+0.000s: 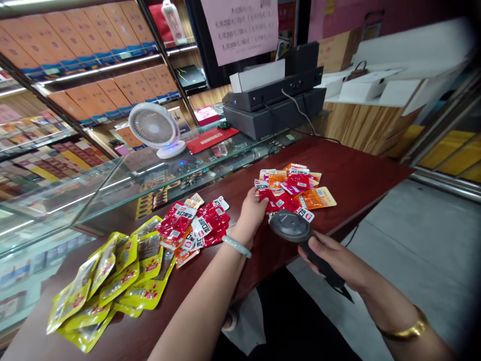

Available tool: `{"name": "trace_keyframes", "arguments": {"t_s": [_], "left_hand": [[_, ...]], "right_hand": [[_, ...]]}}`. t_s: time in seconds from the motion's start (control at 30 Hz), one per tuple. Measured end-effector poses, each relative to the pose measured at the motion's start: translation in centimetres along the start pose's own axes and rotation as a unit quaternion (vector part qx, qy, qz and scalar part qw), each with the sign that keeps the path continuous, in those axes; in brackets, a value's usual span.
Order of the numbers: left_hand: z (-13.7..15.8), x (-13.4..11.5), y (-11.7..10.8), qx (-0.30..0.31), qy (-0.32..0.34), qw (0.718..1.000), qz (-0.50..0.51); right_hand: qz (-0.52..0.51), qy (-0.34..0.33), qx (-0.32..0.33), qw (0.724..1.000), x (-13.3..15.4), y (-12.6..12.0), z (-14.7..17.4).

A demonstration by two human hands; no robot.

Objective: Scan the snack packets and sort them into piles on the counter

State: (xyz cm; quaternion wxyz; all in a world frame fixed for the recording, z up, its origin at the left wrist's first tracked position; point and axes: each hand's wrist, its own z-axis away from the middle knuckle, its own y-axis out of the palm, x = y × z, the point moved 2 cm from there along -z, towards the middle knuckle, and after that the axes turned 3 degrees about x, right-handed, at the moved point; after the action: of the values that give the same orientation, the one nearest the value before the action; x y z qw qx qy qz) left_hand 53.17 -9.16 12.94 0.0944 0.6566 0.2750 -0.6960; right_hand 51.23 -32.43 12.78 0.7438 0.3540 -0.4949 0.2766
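Observation:
My right hand point(334, 258) is wrapped around the handle of a black barcode scanner point(290, 225), its head pointing left over the edge of the counter. My left hand point(254, 208) pinches a red snack packet point(267, 194) at the near side of a pile of red and orange packets point(300, 181). The scanner's head hides part of the nearest packets. Left of my forearm lies a second pile of red and orange packets point(205, 223). Beyond it, several yellow-green snack pouches point(120, 273) overlap at the left end of the counter.
The dark red wooden counter point(361, 163) borders a glass display case point(112, 200). On the glass stand a white fan point(156, 128), a red sheet point(210, 139) and a black register-like machine point(276, 100). Shelves of orange boxes point(75, 35) rise behind. Grey floor point(409, 225) shows at right.

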Motion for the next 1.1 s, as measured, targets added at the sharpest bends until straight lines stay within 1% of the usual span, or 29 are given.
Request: {"name": "trace_keyframes", "arguments": {"t_s": [0.1, 0.17, 0.27, 0.33, 0.4, 0.5, 0.53, 0.6, 0.63, 0.7, 0.73, 0.77, 0.8, 0.87, 1.0, 1.1], "left_hand": [[-0.8, -1.1, 1.8, 0.041, 0.006, 0.999, 0.0], [-0.8, -1.7, 1.9, 0.045, 0.013, 0.998, -0.031], [-0.5, -2.3, 0.9, 0.036, 0.019, 0.989, -0.143], [-0.1, -2.4, -0.1, 0.031, 0.019, 0.973, -0.229], [0.3, -2.4, -1.4, 0.023, 0.034, 0.953, -0.301], [1.4, -2.3, -4.1, 0.003, 0.078, 0.914, -0.398], [2.0, -2.3, -5.3, -0.004, 0.089, 0.896, -0.434], [3.2, -2.3, -8.0, -0.023, 0.088, 0.856, -0.509], [3.9, -2.2, -9.5, -0.038, 0.073, 0.831, -0.55], [5.0, -2.0, -12.3, -0.051, 0.021, 0.782, -0.621], [5.6, -1.7, -13.4, -0.05, 0.0, 0.764, -0.644], [6.0, -1.5, -14.3, -0.046, -0.018, 0.751, -0.658], [6.3, -1.2, -15.0, -0.043, -0.029, 0.746, -0.664], [6.8, -0.5, -15.6, -0.046, -0.027, 0.747, -0.662], [7.3, 0.3, -15.1, -0.07, 0.041, 0.759, -0.646], [7.6, 0.4, -14.3, -0.053, 0.089, 0.78, -0.618]], "right_hand": [[-0.009, 0.007, -0.031, 0.999, 0.1, -0.7, 0.5], [-0.007, 0.007, -0.034, 0.999, 0.2, -0.8, 0.6], [0.003, 0.001, -0.023, 1.0, 0.4, -0.4, 0.5], [0.007, 0.003, -0.014, 1.0, 0.4, 0.0, 0.2], [0.01, 0.011, -0.008, 1.0, 0.3, 0.4, -0.2], [0.016, 0.019, -0.008, 1.0, 0.1, 1.1, -0.7], [0.019, 0.019, -0.006, 1.0, 0.1, 1.3, -0.9], [0.023, 0.016, 0.006, 1.0, 0.1, 1.7, -1.1], [0.023, 0.015, 0.015, 1.0, 0.1, 1.9, -1.2], [0.02, 0.013, 0.031, 0.999, 0.0, 2.4, -1.5], [0.017, 0.012, 0.039, 0.999, 0.0, 2.7, -1.7], [0.014, 0.012, 0.046, 0.999, 0.1, 3.1, -1.8], [0.014, 0.011, 0.053, 0.998, 0.1, 3.4, -2.0], [0.017, 0.009, 0.067, 0.998, 0.3, 4.2, -2.3], [0.025, -0.003, 0.087, 0.996, 1.0, 5.8, -3.0], [0.019, -0.015, 0.105, 0.994, 1.3, 6.5, -3.6]]}}
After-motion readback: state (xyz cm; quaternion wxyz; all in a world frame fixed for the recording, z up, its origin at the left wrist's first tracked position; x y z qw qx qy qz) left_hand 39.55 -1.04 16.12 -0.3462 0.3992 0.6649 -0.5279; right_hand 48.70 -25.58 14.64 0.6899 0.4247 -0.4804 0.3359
